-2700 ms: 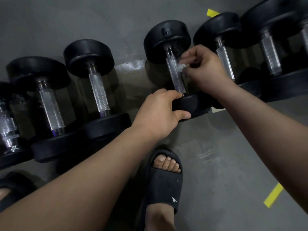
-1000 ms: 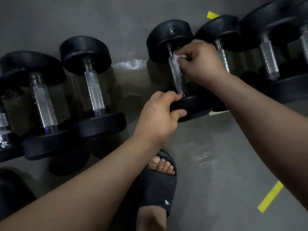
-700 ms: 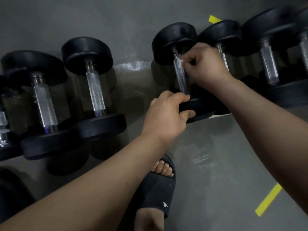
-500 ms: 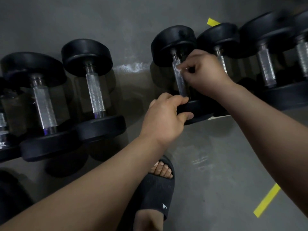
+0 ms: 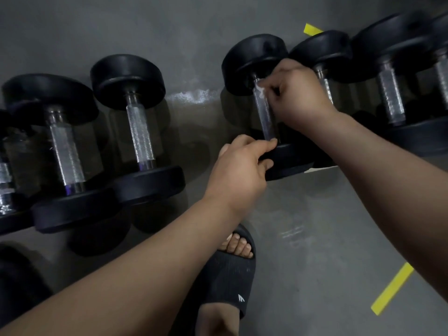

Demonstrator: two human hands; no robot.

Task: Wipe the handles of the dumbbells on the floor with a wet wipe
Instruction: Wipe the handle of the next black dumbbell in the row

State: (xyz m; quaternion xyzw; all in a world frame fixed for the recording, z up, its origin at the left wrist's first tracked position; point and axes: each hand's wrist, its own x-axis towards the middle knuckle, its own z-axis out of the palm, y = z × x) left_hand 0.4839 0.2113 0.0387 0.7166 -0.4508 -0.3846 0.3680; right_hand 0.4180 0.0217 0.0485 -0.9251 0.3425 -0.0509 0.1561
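- Head view, looking down on a row of black dumbbells (image 5: pixel 140 132) lying on a grey floor (image 5: pixel 315 226).
- Centred on 1 middle dumbbell (image 5: pixel 254 59), lying with its knurled metal handle (image 5: pixel 266 120) pointing away from the camera and others on both sides.
- Pinching a small white wet wipe (image 5: pixel 261 89) with the curled fingertips of the right hand (image 5: pixel 300 93), pressed against the far end of that handle, just below the far weight head.
- Leaving the handle bare from the wipe down to the near weight head (image 5: pixel 291 161).
- Gripping the rim of that near weight head with the left hand (image 5: pixel 240 170), fingers curled over the top edge, thumb against the near face.
- Standing in a black slide sandal (image 5: pixel 225 275), toes showing, just under the left forearm.
- Marked with 2 bits of yellow tape: 1 long strip (image 5: pixel 392 292) at the lower right, 1 short piece (image 5: pixel 312 29) beyond the far heads.
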